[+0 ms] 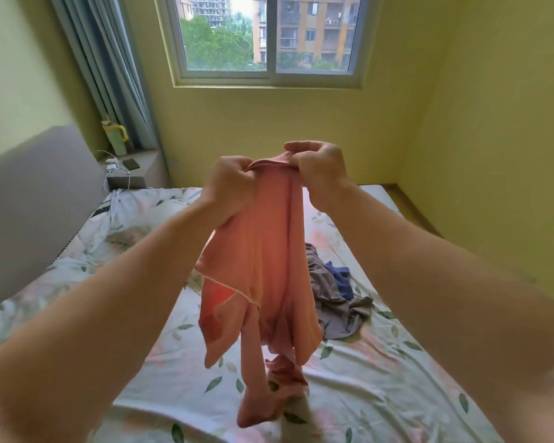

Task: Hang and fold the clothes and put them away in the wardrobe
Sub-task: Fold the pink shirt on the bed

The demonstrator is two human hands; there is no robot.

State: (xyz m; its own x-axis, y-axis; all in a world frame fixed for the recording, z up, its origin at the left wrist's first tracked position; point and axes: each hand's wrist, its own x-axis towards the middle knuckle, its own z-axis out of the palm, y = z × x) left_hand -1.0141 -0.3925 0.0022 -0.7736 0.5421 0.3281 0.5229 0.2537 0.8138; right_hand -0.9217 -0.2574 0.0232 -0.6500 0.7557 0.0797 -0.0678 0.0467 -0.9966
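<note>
Both hands — left hand (pixel 229 183), right hand (pixel 317 169) — pinch the pink garment's (pixel 263 273) top edge above the bed (pixel 381 378).

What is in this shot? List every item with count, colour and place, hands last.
pink garment: 1, salmon pink, held up over the bed, hanging down
grey garment: 1, grey, crumpled on the bed, right of the pink one
blue garment: 1, blue, lying on the grey one
bed sheet: 1, white with leaf print, covering the bed
headboard: 1, grey, left
curtain: 1, grey-blue, left of the window
window: 1, white frame, back wall
tumbler: 1, green with yellow handle, ledge by the curtain
phone: 1, dark, same ledge
left hand: grips the pink garment's top edge
right hand: pinches the same edge
</note>
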